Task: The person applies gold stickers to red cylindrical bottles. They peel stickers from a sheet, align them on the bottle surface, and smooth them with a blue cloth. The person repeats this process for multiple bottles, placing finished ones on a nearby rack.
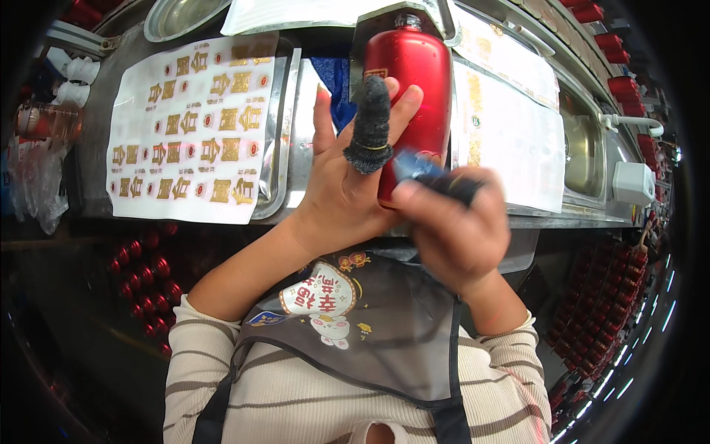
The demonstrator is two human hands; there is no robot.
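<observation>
We are looking down at a red bottle (430, 103) lying just before one o'clock in our view, its neck pointing toward twelve. Our left hand (344, 177) is resting against its nine-o'clock side, fingers spreading wide and unclenched, one wearing a black finger sleeve (371, 118). Our right hand (470, 229), blurring, is gripping a blue tool (414, 166) in bent fingers near the bottle's lower end; we cannot tell its exact shape. A gold-lettered white sheet (192, 122) is lying at ten o'clock, gold-marked papers (521, 140) at two.
</observation>
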